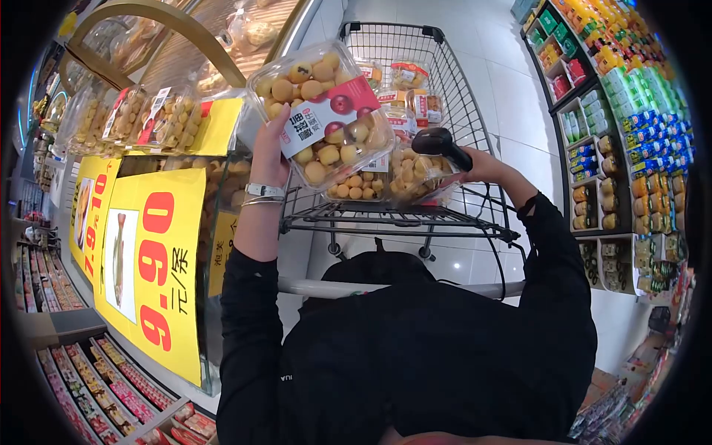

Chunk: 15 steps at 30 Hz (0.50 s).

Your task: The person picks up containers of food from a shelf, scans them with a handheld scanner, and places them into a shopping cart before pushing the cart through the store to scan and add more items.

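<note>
My left hand (272, 148) is closed on the side of a clear plastic box of small round pastries (350, 154), tilted above the cart, with a red and white label across its lid. A black handheld barcode scanner (440, 146) is gripped in my right hand (483, 167), its head pointing left toward the box. A dark cable hangs from the right hand's side. Below both hands is a black wire shopping cart (475, 215). Inside it lie several more pastry packs, among them a box (424, 172) under the scanner and a smaller pack (409, 74) farther back.
On the left, a display counter carries similar pastry boxes (172, 119) and a yellow price sign (152, 274) reading 9.90. Shelves of packaged goods (641, 133) line the right side. The cart's grey handle bar (297, 288) is close to my body.
</note>
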Motion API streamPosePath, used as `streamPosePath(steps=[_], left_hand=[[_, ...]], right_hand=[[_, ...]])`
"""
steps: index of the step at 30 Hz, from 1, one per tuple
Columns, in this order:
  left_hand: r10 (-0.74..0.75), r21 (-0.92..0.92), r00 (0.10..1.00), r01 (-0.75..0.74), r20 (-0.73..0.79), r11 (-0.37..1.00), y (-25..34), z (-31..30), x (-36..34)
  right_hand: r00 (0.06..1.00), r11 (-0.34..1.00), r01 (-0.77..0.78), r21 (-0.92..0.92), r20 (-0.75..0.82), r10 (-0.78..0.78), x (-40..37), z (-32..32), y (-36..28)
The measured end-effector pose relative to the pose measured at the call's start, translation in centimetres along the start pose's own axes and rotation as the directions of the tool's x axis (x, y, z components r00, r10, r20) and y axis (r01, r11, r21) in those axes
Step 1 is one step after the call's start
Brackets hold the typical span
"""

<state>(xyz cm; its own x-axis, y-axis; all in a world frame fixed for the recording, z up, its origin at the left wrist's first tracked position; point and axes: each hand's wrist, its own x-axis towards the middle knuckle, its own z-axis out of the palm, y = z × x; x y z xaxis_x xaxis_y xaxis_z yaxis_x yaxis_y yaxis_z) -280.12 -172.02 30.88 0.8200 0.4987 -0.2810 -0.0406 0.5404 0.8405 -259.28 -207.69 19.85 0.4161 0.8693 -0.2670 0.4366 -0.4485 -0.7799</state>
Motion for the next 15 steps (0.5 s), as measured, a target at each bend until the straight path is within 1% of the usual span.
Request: streamPosePath(steps=[1, 2, 3, 4, 6, 7, 9, 10, 11, 12, 13, 14, 15], left_hand=[[0.012, 0.005, 1.0, -0.012, -0.001, 1.0, -0.2, -0.2, 0.1], [0.024, 0.01, 1.0, -0.024, -0.003, 1.0, -0.2, -0.1, 0.3], [0.024, 0.011, 1.0, -0.024, -0.006, 1.0, 0.1, 0.1, 0.6], [0.044, 0.015, 0.999, -0.043, -0.028, 0.999, 0.4, 0.5, 0.9], [0.064, 0.02, 0.997, -0.063, -0.054, 0.998, 0.7, 1.0, 2.0], [0.048, 0.006, 0.997, -0.048, -0.067, 0.999, 0.9, 0.8, 2.8], [0.029, -0.014, 0.996, -0.03, -0.084, 0.999, 0.9, 1.0, 3.9], [0.029, -0.013, 0.996, -0.031, -0.088, 0.999, 0.7, 1.1, 4.4], [0.034, -0.023, 0.993, -0.037, -0.11, 0.999, 0.4, 1.4, 4.5], [0.034, -0.032, 0.991, -0.038, -0.13, 0.999, 0.1, 1.9, 4.5], [0.027, -0.053, 0.994, -0.032, -0.103, 0.998, -0.1, 2.4, 4.5], [0.02, -0.05, 0.994, -0.025, -0.109, 0.998, -0.7, 2.5, 4.6], [0.026, -0.057, 0.99, -0.035, -0.136, 0.998, -1.1, 2.6, 4.7]], right_hand=[[1.0, 1.0, 0.002, 0.001, 0.003, -0.002, -0.1, 0.3, 0.6], [0.977, 0.976, -0.213, 0.043, 0.043, 0.211, -0.4, 0.0, -2.0], [0.907, 0.905, -0.419, 0.075, 0.09, 0.412, -0.4, -0.6, -3.3], [0.907, 0.906, -0.417, 0.074, 0.093, 0.41, 0.1, -1.1, -2.9], [0.954, 0.951, -0.297, -0.09, 0.02, 0.3, 1.1, -2.3, -1.3], [0.954, 0.951, -0.295, -0.09, 0.023, 0.298, 1.7, -2.6, 0.4], [0.996, 0.996, -0.053, -0.078, -0.079, 0.047, 2.8, -3.1, 2.7], [0.996, 0.996, -0.051, -0.078, -0.075, 0.045, 2.9, -3.7, 4.2], [0.98, 0.979, -0.175, 0.101, -0.076, 0.183, 2.6, -4.3, 3.6], [0.945, 0.914, -0.297, 0.277, -0.051, 0.322, 2.2, -4.6, 3.4], [0.944, 0.889, -0.288, 0.357, -0.052, 0.327, 2.1, -5.0, 4.2], [0.938, 0.849, -0.288, 0.443, -0.049, 0.344, 1.9, -5.9, 4.1], [0.942, 0.872, -0.244, 0.425, -0.111, 0.317, 1.9, -5.9, 5.0]])
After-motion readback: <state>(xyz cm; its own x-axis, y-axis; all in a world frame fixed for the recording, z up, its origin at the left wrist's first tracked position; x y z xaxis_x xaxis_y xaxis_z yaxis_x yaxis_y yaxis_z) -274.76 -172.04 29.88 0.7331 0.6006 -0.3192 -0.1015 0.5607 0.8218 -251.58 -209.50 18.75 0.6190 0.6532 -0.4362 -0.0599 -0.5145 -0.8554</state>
